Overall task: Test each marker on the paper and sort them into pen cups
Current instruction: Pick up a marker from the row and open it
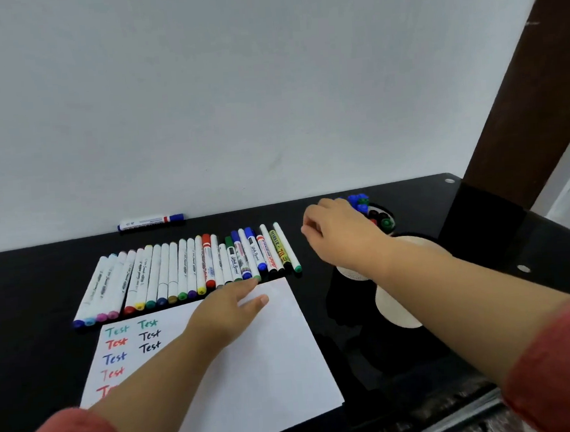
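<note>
While your left hand point(231, 307) lies flat on the paper point(253, 359), its fingers point(254, 300) are straight and relaxed and hold nothing — their tips reach the sheet's far edge, just short of the caps at the near end of the row of markers point(186, 270). Beyond those fingertips the row lies side by side on the black table point(30, 301), barrels touching. One more blue-capped marker point(151, 221) lies alone by the wall, well apart from either hand.

From the same head view, your right hand point(337, 230) hovers at the far pen cup point(381, 221), fingers loosely curled; I cannot tell whether they pinch anything, since the palm side is turned away. Just past the knuckles, blue and green caps stand up out of that cup. Under your wrist sits a second, pale cup point(351, 273), partly hidden by the forearm.

Judging by their look, the markers are light, stiff plastic with smooth barrels that roll easily. Take one at mid-barrel between thumb and two fingers, lifting straight up so its neighbours are not nudged out of line. The paper is thin and will slide, so keep that flat palm on it while you write.
</note>
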The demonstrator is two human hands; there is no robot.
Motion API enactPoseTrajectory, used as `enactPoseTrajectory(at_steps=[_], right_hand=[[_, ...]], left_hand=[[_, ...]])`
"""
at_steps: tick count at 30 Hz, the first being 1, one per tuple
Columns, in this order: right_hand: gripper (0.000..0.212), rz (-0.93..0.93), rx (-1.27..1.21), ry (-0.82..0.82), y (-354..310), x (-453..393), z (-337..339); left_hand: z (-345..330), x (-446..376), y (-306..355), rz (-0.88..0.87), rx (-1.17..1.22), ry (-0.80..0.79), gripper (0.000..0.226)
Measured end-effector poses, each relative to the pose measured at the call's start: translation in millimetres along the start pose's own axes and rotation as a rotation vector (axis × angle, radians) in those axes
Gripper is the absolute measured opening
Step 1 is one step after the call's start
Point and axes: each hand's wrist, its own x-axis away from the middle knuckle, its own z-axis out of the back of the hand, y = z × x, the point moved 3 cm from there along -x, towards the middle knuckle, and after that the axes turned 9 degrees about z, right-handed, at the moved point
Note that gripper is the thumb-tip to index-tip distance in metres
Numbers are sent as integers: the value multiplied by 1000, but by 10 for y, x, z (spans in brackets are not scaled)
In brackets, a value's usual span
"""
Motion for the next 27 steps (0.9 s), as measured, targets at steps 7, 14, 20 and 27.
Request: enactPoseTrajectory(at_steps=[7, 14, 20, 27], right_hand=[[19, 141, -72, -111, -590, -777, -484], [20, 216, -80, -191, -919, -1619, -1055], [40, 214, -105, -250, -1112, -2297, -1592], [50, 240, -38, -287, -1176, -2852, -2085]], left_hand=[[572, -149, -583, 7, -107, 130, 52], [1093, -472, -1188, 79, -299, 136, 58], [1217, -713, -1657, 85, -367, 96, 64], [1189, -752, -1744, 15, -330, 142, 64]])
